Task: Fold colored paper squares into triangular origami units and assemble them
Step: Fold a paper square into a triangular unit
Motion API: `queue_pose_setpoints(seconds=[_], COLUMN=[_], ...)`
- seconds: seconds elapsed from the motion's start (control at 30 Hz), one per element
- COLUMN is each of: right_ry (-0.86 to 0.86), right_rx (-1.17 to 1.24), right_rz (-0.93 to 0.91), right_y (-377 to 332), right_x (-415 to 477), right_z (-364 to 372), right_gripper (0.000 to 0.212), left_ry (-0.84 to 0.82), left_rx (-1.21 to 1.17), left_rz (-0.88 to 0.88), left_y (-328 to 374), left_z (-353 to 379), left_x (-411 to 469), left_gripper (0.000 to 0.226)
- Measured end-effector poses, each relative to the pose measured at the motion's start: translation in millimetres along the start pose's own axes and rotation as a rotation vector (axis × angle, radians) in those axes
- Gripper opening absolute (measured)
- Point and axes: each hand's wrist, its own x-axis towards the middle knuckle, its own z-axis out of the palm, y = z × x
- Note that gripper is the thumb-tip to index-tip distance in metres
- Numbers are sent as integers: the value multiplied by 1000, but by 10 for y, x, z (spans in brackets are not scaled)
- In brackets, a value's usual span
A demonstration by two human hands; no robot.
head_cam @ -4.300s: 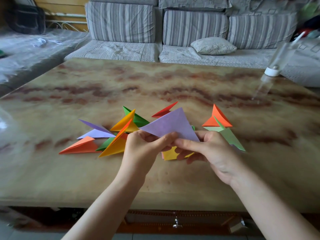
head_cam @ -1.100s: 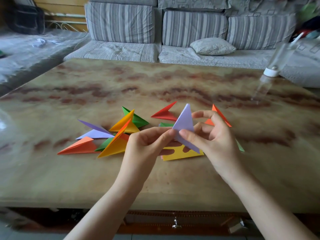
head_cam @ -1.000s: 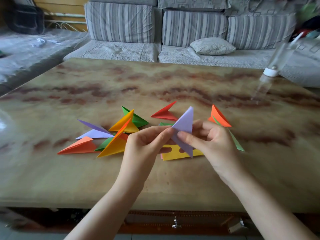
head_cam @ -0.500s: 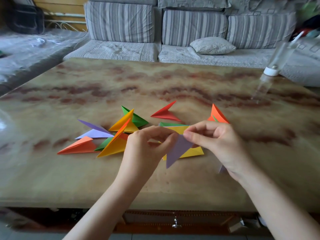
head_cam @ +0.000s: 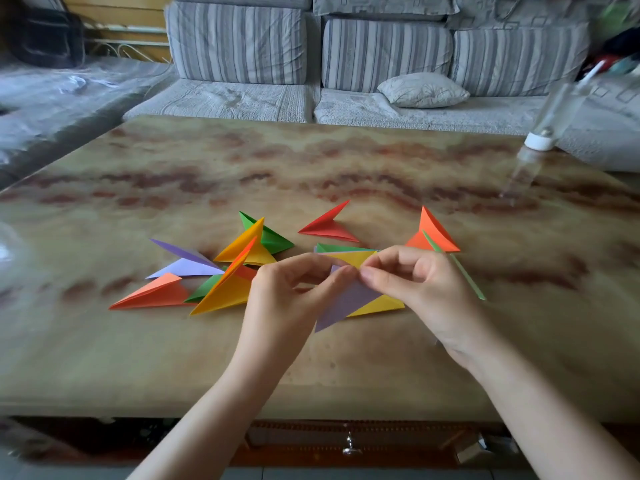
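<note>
We're mid-fold on the purple paper (head_cam: 346,301): left hand (head_cam: 291,299) and right hand (head_cam: 419,285) both pinch its top corner, the rest hanging just below. Next we probably crease it, pressing evenly.

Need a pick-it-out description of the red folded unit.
On the marbled table, find the gap between the mixed-colour pile on the left and the orange unit on the right. The red unit lies alone there, touching nothing.

Fingertips (head_cam: 369,273) hide the top of the purple paper (head_cam: 346,303); the bottle (head_cam: 554,112) is blurred.
</note>
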Motion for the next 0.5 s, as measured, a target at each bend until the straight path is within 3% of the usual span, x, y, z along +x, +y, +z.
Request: queue_pose_setpoints(seconds=[0.27, 0.5], right_ry=[-60, -95], right_rx=[-89, -159], right_rz=[72, 94], right_y=[-74, -79], right_x=[10, -6], right_z=[-134, -250], right_gripper=[9, 5], left_ry=[-30, -46], left_rx=[141, 138], left_rz=[52, 33], left_y=[25, 34], left_z=[-132, -168], left_x=[62, 60], left_gripper=[21, 16])
